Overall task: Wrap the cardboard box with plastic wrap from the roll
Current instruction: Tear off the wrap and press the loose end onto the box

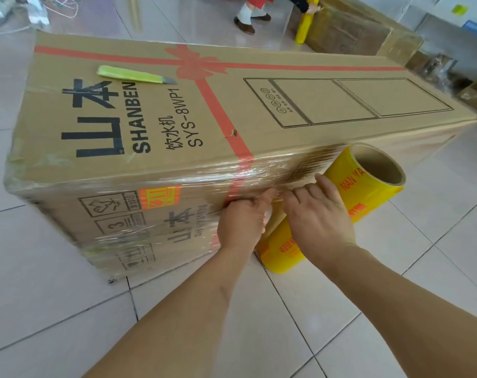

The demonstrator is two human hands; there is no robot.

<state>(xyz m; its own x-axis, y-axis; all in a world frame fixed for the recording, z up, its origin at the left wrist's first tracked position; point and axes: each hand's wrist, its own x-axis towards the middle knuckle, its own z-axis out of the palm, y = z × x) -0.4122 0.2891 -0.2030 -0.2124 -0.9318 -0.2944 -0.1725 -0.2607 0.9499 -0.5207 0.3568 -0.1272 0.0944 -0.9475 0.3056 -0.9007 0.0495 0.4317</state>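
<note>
A long cardboard box (177, 126) lies on its side on the tiled floor, printed with a red ribbon and black lettering. Clear plastic wrap (139, 184) covers its left end and near side. A yellow roll of wrap (368, 186) stands tilted against the box's near side, hollow core facing up. My left hand (241, 218) pinches the film against the box's side. My right hand (317, 211) lies over the roll, its fingers on the film next to my left hand.
A yellow-green utility knife (135, 75) lies on top of the box. Another person's feet (245, 19) and a second yellow roll (304, 28) beside another wrapped carton (352, 34) are at the far side. More boxes (474, 91) sit at the right edge.
</note>
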